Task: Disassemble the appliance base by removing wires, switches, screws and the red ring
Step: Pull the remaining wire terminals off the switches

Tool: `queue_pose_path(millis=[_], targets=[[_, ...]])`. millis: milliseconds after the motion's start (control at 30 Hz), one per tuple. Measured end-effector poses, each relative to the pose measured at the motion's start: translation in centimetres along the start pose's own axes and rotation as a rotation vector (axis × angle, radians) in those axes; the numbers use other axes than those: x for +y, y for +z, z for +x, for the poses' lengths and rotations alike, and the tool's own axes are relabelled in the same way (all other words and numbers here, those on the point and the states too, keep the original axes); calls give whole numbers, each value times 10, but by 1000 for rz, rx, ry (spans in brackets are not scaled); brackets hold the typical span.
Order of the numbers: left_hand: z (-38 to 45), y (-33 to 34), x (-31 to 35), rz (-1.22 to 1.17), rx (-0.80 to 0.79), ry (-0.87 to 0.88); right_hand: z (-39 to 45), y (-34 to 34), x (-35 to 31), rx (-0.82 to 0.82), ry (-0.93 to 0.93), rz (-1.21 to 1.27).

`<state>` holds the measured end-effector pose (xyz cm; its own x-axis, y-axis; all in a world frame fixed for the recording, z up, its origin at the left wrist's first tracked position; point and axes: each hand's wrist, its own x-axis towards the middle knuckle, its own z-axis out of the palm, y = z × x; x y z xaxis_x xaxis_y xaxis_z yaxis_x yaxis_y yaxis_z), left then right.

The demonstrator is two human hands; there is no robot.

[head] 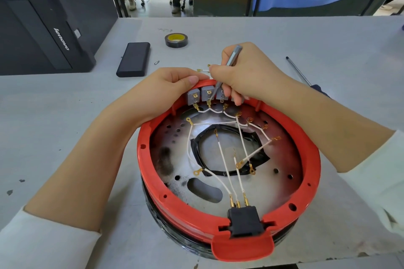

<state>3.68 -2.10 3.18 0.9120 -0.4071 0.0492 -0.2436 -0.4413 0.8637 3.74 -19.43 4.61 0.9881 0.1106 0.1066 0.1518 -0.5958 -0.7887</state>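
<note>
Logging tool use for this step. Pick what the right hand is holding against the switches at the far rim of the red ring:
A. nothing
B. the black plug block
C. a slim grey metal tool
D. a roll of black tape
C: the right hand grips a slim grey metal tool, its tip down among the grey switches; the tape roll lies apart on the table.

Grey metal tool (229,65) gripped in right hand (247,74). Below the grip: grey switches (207,94) with gold terminals, white wires (223,159) with gold lugs, red ring (175,205), silver plate (273,192) scorched black in patches, black connector (244,221). Beyond the grip: black tape roll (176,40), yellow core.
</note>
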Motion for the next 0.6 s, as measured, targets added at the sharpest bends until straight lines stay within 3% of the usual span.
queue_pose_path(millis=[600], targets=[[2,1,1,29,-3,-17,3,-4,-4,-32,64,-17]])
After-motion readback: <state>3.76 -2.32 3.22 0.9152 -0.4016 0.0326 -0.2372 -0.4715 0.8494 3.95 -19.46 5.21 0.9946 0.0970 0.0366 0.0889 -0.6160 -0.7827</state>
